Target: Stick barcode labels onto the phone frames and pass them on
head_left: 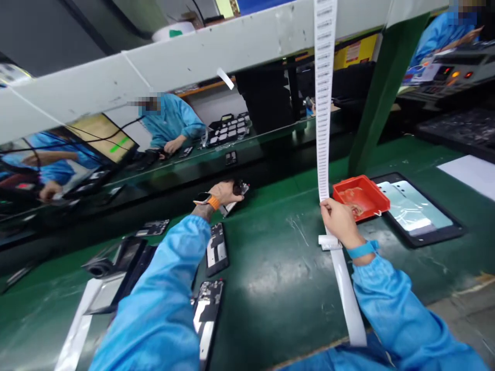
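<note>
My left hand [226, 192] reaches forward to the far edge of the green table [278, 257] and is closed on a dark phone frame [236, 191]. My right hand [337, 219] pinches a long white strip of labels [324, 103] that hangs down from above and trails past my wrist. Two more opened phone frames [216, 247] [207, 309] lie on the table beside my left sleeve.
A red tray [361, 196] sits by my right hand, beside a black tray with pale film sheets [417, 211]. A dark fixture [116, 263] stands at the left. A green post [381, 93] rises behind. Other people in blue coats work across the conveyor belt [162, 175].
</note>
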`<act>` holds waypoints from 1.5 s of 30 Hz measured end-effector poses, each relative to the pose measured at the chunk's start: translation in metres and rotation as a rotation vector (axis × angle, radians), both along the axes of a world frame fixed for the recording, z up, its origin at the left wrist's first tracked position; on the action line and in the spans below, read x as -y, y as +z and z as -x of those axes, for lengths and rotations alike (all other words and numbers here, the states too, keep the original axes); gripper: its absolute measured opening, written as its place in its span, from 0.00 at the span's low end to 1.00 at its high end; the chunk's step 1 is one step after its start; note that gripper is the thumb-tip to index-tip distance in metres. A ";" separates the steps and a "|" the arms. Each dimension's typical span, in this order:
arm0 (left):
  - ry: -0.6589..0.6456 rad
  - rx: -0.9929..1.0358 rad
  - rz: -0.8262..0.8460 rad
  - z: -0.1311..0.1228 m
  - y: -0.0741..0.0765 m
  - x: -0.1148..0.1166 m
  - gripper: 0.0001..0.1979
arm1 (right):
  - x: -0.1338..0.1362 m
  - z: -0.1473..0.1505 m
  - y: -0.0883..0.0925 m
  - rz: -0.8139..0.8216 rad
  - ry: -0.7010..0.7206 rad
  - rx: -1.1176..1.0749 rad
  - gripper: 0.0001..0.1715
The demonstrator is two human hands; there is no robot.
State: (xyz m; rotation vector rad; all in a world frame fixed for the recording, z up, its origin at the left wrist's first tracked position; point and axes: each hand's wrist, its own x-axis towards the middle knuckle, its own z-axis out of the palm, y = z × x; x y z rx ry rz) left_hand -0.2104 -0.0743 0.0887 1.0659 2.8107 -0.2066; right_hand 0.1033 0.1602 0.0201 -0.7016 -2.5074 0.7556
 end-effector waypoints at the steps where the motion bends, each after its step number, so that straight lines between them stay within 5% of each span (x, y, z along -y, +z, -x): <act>1: -0.011 -0.035 0.019 -0.012 -0.001 -0.003 0.35 | -0.002 -0.001 -0.001 -0.045 -0.016 0.025 0.16; 5: -0.085 -0.101 0.047 -0.057 -0.012 -0.029 0.26 | -0.005 -0.002 -0.008 -0.155 0.060 0.210 0.22; 9: -0.141 0.095 0.077 -0.062 -0.031 -0.055 0.14 | -0.005 -0.001 -0.016 -0.171 0.095 0.308 0.21; 15: -0.135 0.085 0.046 -0.039 -0.038 -0.061 0.20 | -0.004 0.001 -0.022 -0.166 0.125 0.297 0.22; 21: -0.167 0.189 -0.004 -0.036 -0.044 -0.099 0.45 | -0.003 0.002 -0.020 -0.199 0.056 0.338 0.21; 26: -0.086 0.172 0.031 -0.033 -0.026 -0.113 0.37 | -0.001 0.007 -0.017 -0.208 -0.029 0.351 0.20; 31: -0.078 0.022 0.122 -0.100 -0.010 -0.078 0.42 | -0.004 0.009 -0.016 -0.045 -0.051 0.314 0.24; 37: -0.071 0.056 0.045 -0.217 -0.040 -0.034 0.45 | -0.014 0.011 -0.023 0.264 0.054 -0.060 0.22; 41: 0.000 0.090 -0.079 -0.227 -0.040 -0.034 0.46 | -0.014 0.014 -0.023 0.568 0.119 -0.297 0.19; 45: 0.037 0.327 -0.550 -0.212 -0.027 -0.061 0.28 | -0.009 0.014 -0.016 0.705 0.177 -0.432 0.19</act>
